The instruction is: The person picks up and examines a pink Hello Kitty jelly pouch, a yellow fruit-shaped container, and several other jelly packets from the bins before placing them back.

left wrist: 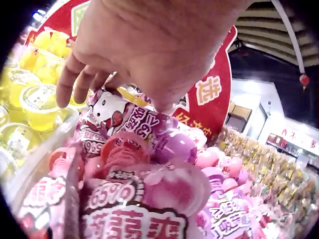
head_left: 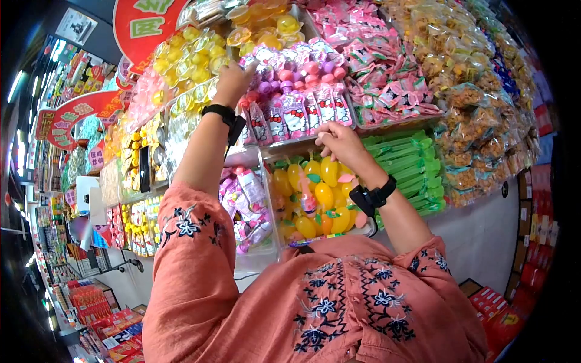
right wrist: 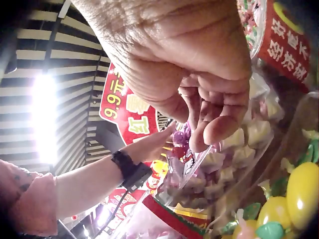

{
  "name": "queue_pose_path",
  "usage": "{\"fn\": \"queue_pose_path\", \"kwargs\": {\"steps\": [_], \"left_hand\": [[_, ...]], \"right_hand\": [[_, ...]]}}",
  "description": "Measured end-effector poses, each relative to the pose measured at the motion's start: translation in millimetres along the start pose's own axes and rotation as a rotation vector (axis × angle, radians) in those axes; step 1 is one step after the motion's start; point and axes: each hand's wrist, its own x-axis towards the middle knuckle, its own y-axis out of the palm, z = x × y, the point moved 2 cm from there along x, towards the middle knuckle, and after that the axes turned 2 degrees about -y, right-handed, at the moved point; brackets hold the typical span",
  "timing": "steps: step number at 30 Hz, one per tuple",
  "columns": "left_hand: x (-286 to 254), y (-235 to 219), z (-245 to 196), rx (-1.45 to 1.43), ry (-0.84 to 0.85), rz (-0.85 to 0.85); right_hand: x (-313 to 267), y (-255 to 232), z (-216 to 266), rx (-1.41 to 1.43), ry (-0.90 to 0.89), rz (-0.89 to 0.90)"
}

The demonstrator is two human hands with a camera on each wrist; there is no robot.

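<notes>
My left hand reaches over the upper left of a bin of pink and purple cartoon-cat pouches. In the left wrist view the hand has its fingers bent downward around the top of a pouch; whether thumb and index finger pinch it is hidden. The right hand hovers at that bin's front edge, above yellow mango-shaped items. Seen from the right wrist, this hand hangs with loosely curled fingers and nothing in them.
Yellow jelly cups fill bins at the upper left, beside red signs. Pink packets, green sticks and brown snack bags lie to the right. Clear dividers separate the bins.
</notes>
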Motion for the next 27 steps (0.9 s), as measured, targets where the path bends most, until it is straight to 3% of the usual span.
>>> {"fn": "queue_pose_path", "kwargs": {"steps": [2, 4, 5, 8, 11, 12, 13, 17, 18, 20, 22, 24, 27], "left_hand": [[2.5, 0.3, 0.4, -0.072, -0.001, -0.027], [-22.3, -34.3, -25.7, -0.157, -0.051, -0.053], [-23.9, -35.0, -26.7, -0.138, 0.002, -0.08], [-34.5, -44.9, -45.0, -0.113, 0.153, 0.07], [-18.6, 4.0, -17.2, 0.092, 0.358, -0.02], [-18.6, 6.1, -14.6, 0.155, 0.432, -0.044], [-27.2, -12.0, -30.0, 0.283, 0.525, 0.041], [-38.1, -58.0, -54.7, -0.107, 0.015, 0.218], [-43.0, -63.2, -50.9, -0.156, 0.046, 0.097], [-46.1, -85.4, -49.2, -0.373, 0.112, 0.138], [-96.1, -152.3, -86.4, -0.586, 0.16, 0.16], [-147.3, -201.4, -107.8, -0.597, 0.191, 0.046], [-218.9, -238.1, -124.1, -0.642, 0.151, 0.128]], "right_hand": [[-3.2, -5.8, 0.9, 0.005, 0.005, 0.003], [-6.3, -11.4, -0.2, 0.009, 0.001, -0.006], [-8.8, -13.5, 0.3, 0.011, 0.004, -0.024], [-14.9, -17.9, 1.9, 0.018, 0.006, -0.055], [-17.9, -18.3, -0.8, 0.017, 0.002, -0.044], [-19.8, -17.1, -0.3, 0.015, 0.004, -0.045], [-22.0, -15.9, 0.5, 0.013, 0.005, -0.045], [-35.9, -23.5, 8.1, 0.022, -0.026, -0.034], [-39.4, -31.2, 9.3, 0.028, -0.045, -0.033], [-50.0, -47.5, 13.0, 0.028, -0.069, -0.052], [-62.9, -63.3, 23.9, 0.02, -0.09, -0.092], [-76.4, -72.3, 35.6, 0.013, -0.083, -0.105], [-85.7, -82.3, 31.0, 0.012, -0.146, -0.082]]}}
